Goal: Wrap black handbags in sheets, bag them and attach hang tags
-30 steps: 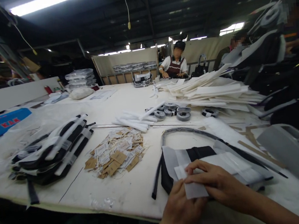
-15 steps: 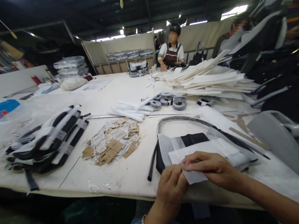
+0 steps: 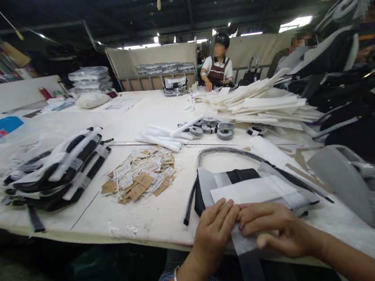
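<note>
Left hand: The left hand (image 3: 214, 230) is being laid, fingers extended, along the near edge of a white sheet (image 3: 247, 191); whether anything is being gripped cannot be told, the thumb being hidden.
Right hand: The right hand (image 3: 278, 227) is being held loosely open, its thumb parted from bent fingers whose tips are being set against the left hand.
White sheet: It is being supported on a black bag (image 3: 244, 175), partly wrapped, at the near side of the table (image 3: 150, 226).
Translucent strip: The translucent strip (image 3: 250, 259) is being left hanging beneath the fingers.
Change: The short flap pinched half a second ago is no longer being held out; a longer strip is being exposed.
Meaning: The sheet's edge is apparently being pressed; no fastening is being shown.
Tags: Loose tags (image 3: 141, 179) are being heaped left of the bag.
</note>
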`<state>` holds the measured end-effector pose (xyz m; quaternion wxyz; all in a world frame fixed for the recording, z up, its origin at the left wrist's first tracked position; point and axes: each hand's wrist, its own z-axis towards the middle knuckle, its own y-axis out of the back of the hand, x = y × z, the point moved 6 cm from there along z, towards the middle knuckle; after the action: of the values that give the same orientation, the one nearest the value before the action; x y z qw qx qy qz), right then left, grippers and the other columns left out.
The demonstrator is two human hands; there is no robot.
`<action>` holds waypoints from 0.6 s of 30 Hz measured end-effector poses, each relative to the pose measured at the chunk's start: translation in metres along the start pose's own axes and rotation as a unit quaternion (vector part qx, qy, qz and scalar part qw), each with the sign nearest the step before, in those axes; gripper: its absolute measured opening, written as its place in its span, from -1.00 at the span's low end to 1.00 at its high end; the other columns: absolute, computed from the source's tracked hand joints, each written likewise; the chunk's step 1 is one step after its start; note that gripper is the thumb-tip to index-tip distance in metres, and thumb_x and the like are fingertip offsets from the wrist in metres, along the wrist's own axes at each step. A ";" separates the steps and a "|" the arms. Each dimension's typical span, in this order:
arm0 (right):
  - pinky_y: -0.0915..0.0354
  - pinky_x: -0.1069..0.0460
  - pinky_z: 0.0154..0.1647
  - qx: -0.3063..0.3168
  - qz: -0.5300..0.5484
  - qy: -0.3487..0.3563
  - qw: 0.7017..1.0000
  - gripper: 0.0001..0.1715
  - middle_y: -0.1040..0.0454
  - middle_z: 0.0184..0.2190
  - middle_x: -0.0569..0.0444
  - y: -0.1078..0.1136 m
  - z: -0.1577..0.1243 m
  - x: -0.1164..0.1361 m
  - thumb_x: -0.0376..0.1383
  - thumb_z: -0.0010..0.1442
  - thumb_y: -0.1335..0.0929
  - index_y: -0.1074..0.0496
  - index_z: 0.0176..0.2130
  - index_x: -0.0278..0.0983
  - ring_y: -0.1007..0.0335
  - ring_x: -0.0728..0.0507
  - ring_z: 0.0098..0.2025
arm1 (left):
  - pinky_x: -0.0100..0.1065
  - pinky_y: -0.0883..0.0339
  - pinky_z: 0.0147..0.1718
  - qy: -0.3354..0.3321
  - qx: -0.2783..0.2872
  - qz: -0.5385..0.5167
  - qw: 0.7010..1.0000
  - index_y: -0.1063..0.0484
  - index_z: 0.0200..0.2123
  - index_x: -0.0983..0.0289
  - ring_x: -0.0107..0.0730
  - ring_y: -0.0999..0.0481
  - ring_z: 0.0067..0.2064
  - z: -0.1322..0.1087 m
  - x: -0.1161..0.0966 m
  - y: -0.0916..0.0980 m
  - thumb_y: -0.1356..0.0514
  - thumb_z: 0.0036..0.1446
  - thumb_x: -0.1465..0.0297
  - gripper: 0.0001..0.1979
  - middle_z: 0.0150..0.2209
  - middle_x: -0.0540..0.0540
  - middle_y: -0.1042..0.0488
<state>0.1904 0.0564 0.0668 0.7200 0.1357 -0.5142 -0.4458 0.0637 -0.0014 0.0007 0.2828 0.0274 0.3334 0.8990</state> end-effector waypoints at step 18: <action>-0.05 -0.30 0.31 0.182 -0.221 -0.212 0.934 -0.62 -0.58 -0.02 -0.04 -0.003 0.067 -0.133 -0.24 0.41 -0.18 -0.55 -0.07 -0.21 -0.46 -0.19 0.05 | -0.27 -0.43 0.05 -0.022 0.033 0.045 0.998 -0.35 0.22 0.28 -0.30 -0.39 0.22 0.002 -0.003 0.000 0.09 0.45 0.47 -0.61 0.23 0.00 -0.39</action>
<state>0.1217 0.1763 0.0114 0.4403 0.2770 -0.6843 -0.5110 0.0668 -0.0015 0.0029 0.2480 0.0719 0.3546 0.8987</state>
